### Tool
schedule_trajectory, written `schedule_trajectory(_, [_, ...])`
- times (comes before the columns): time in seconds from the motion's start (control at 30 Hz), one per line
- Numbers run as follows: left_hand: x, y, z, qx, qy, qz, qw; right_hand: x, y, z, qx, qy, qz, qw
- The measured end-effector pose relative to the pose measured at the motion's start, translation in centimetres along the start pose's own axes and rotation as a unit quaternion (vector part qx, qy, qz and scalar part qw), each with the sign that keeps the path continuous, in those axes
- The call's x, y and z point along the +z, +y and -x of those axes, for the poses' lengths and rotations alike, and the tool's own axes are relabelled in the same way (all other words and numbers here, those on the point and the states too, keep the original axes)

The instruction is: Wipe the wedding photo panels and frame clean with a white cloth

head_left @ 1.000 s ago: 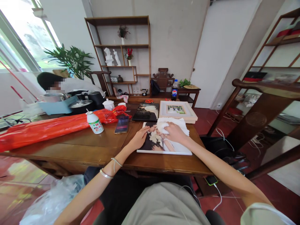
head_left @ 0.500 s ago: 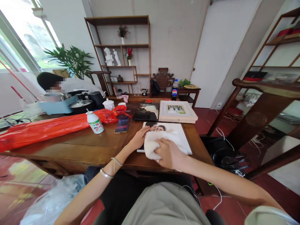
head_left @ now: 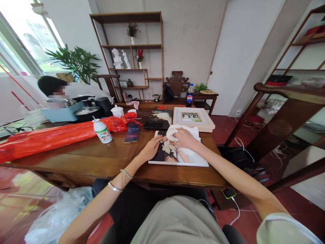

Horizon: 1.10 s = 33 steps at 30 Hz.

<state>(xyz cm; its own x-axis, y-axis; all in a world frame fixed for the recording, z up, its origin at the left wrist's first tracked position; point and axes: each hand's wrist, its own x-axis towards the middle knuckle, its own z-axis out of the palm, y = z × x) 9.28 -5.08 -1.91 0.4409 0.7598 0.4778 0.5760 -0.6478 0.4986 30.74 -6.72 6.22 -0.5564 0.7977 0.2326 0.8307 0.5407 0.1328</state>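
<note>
A photo panel (head_left: 175, 156) showing a couple lies flat on the wooden table in front of me. My left hand (head_left: 150, 148) rests on its left edge, fingers stretched out and holding nothing. Bunched in my right hand (head_left: 185, 138) is a white cloth (head_left: 172, 131), pressed on the upper part of the panel and hiding some of the picture. Just behind the panel are a dark photo panel (head_left: 156, 119) and a white picture frame (head_left: 208, 119) with a small photo in it.
A phone (head_left: 131, 132), a white-and-green bottle (head_left: 102, 131) and a long red plastic-wrapped bundle (head_left: 61, 136) lie or stand to the left. A cola bottle (head_left: 189, 96) stands behind the frame. A wooden chair (head_left: 281, 125) is at the right. Across the table, a person (head_left: 83, 88) leans low.
My right hand has moved the cloth away from me, from the panel's near edge to its far part, uncovering the lower picture. My left hand stays at the left edge.
</note>
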Motion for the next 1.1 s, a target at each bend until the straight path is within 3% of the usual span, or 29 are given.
schedule_trajectory(0.2, [-0.1,0.3,0.0,0.006,0.001,0.014,1.000,-0.6,-4.2,2.3,-0.026,-0.026,0.027,0.999])
schedule_trajectory(0.37, [-0.7,0.5,0.3,0.038,-0.010,0.034,0.999,-1.6,-9.5,5.1,-0.105,0.009,0.032,0.994])
schedule_trajectory(0.47, [-0.8,0.3,0.4,0.039,-0.005,0.040,0.998,-2.0,-10.6,5.9,-0.135,0.015,0.025,0.990])
schedule_trajectory(0.6, [-0.6,0.3,0.3,0.036,-0.002,0.036,0.999,-2.0,-8.6,5.3,-0.118,-0.011,0.009,0.993])
schedule_trajectory(0.93, [-0.2,0.7,0.2,-0.008,-0.003,-0.006,1.000,-1.3,1.5,2.8,-0.015,-0.044,-0.020,0.999])
schedule_trajectory(1.1, [-0.1,0.5,0.2,-0.005,0.009,0.002,1.000,-0.7,1.4,2.8,-0.013,-0.022,-0.018,1.000])
